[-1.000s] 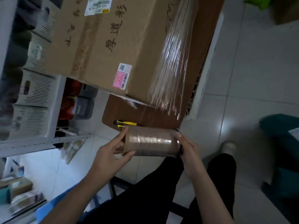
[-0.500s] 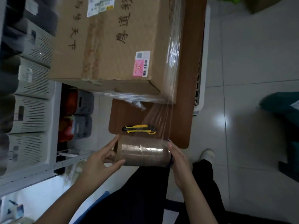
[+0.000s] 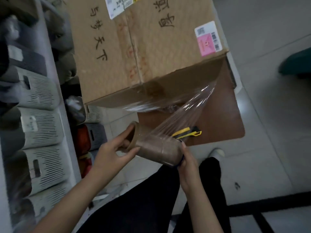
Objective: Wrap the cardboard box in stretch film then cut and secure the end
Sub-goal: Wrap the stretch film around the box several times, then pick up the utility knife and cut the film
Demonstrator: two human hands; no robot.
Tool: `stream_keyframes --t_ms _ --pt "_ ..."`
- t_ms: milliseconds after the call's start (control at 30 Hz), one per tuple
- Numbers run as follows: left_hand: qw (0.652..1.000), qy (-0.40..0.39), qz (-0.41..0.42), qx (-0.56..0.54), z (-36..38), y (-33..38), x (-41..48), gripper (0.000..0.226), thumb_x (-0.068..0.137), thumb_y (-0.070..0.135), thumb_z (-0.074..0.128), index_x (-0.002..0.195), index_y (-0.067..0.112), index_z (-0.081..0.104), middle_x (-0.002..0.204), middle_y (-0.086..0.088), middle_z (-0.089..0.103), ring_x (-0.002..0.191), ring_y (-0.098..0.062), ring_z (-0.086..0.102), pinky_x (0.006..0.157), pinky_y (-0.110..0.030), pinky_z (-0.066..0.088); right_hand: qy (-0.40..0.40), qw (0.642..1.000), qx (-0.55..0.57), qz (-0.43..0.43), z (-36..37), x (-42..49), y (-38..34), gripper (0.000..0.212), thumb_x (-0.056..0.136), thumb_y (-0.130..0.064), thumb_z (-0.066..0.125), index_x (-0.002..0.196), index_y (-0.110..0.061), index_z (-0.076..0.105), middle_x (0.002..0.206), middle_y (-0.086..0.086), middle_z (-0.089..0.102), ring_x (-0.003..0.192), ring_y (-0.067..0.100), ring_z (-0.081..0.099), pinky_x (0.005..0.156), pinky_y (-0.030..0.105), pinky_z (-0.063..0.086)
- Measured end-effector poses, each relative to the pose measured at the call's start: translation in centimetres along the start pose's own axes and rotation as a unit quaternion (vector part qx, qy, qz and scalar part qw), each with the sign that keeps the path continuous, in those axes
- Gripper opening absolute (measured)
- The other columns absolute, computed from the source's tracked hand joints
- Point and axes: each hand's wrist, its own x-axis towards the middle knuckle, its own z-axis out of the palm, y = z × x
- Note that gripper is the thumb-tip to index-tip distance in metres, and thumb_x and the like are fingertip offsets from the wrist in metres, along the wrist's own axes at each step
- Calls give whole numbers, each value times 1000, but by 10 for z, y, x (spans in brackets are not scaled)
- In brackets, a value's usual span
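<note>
Item 1, my left hand point(image 3: 112, 153), lower centre of the frame: fingers point(image 3: 125, 132) loosely curled, not clenched, hooked into the open cardboard core at the left end of the stretch film roll point(image 3: 158, 148); thumb lies along the roll's underside, touching it.

Item 2, my right hand point(image 3: 187, 163), just right of centre: fingers wrapped over the right end of the same roll, gripping it; fingertips mostly hidden behind the roll, so their exact spread cannot be told.

Item 3, stretch film roll: held between both hands, tilted, left end higher, below the near edge of the tabletop point(image 3: 223, 118). A clear sheet of film point(image 3: 183, 118) runs from the roll up and to the right, to the near lower right corner of the cardboard box point(image 3: 143, 51), and clings, wrinkled, along the bottom of the box's near side.

Item 4, cardboard box: large, upper centre of the frame, standing on the brown tabletop, its left part overhanging the tabletop edge. Handwritten characters on top; a white label at the top edge, a pink and white label point(image 3: 207, 41) near the right corner.

Item 5, utility knife point(image 3: 186, 132): yellow and black, lying flat on the tabletop near its front edge, partly seen through the film, just above my right hand and not touched.

Item 6, slotted grey bins point(image 3: 40, 132): ranged on a shelf along the left of the frame; contents too dark to tell. Smaller baskets point(image 3: 96, 135) sit lower, beside something red.
</note>
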Motion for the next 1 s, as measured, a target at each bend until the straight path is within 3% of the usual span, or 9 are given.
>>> stream_keyframes --t_ms 133,233,367,467,633,767,833,933,1000 --pt "1000 -14 19 -5 -3 -15 -4 69 74 12 74 135 26 45 82 -2 71 80 -12 66 80 -22 53 8 999 30 -35 -6 -3 24 57 75 -40 65 125 -15 63 119 3 71 107 15 68 80 28 56" --pt "999 -17 36 -3 -1 -29 -13 68 74 16 74 133 31 45 88 8 71 84 -2 65 83 -10 47 8 997 54 -54 -10 -4 42 52 71 -39 68 119 -17 67 113 1 74 102 13 69 72 23 59" --pt "998 -43 41 -5 -6 -48 -24 69 70 39 68 133 44 42 93 13 71 92 1 65 89 -12 46 22 996 62 -67 -14 -7 65 48 81 -31 65 124 -11 64 114 6 73 106 18 67 89 32 54" --pt "998 -59 36 -6 -11 -65 -23 69 68 42 68 132 48 42 95 18 71 96 0 65 90 -17 48 23 995 69 -67 -13 -5 85 38 87 -26 63 124 -16 65 114 0 73 108 16 67 87 29 57" --pt "996 -84 32 -2 -30 -93 2 65 73 32 71 126 56 42 94 38 65 93 14 60 78 -1 43 35 993 98 -47 15 10 114 40 87 -25 66 127 -18 63 114 -1 72 100 14 70 79 28 58" --pt "992 -119 40 13 -50 -122 38 66 68 46 68 127 57 42 100 28 68 97 10 60 81 -4 45 47 989 128 -52 46 32 134 61 74 -35 72 129 -14 60 122 7 69 109 23 67 92 38 54" --pt "990 -136 42 20 -58 -137 58 64 68 51 66 126 60 41 105 20 67 101 8 59 83 -7 46 52 986 141 -68 59 45 141 65 71 -38 72 130 -14 59 122 6 69 111 21 66 91 37 54" --pt "986 -148 72 37 -60 -149 85 54 76 46 64 123 60 42 105 34 64 101 13 57 79 -5 45 51 985 140 -88 74 66 148 37 89 -35 62 120 -15 66 105 -2 76 97 14 71 73 25 57" --pt "986 -133 102 26 -55 -156 98 51 82 32 64 128 46 47 103 47 57 99 20 54 77 0 42 62 988 120 -79 83 76 150 27 93 -41 55 106 -22 70 88 -10 78 85 8 72 67 24 57"
